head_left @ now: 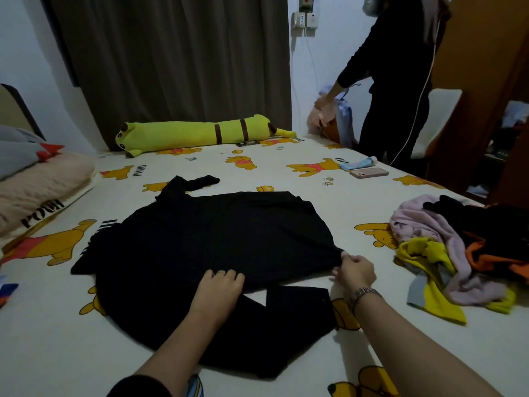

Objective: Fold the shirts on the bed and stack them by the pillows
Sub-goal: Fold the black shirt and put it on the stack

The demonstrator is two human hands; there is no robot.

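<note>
While one black shirt [217, 239] lies spread in the middle of the bed [286, 173], the folding looks barely begun: no folded stack shows by the pillows [37, 181] at the left. The left hand [219, 287] rests on the shirt's near edge, fingers bent into the cloth; the right hand [356, 272] pinches its right corner. One heap of unfolded clothes [458, 253] waits at the right, its count unclear. Two pillows show, one phone [369, 172] and one yellow plush toy [200, 133].
</note>
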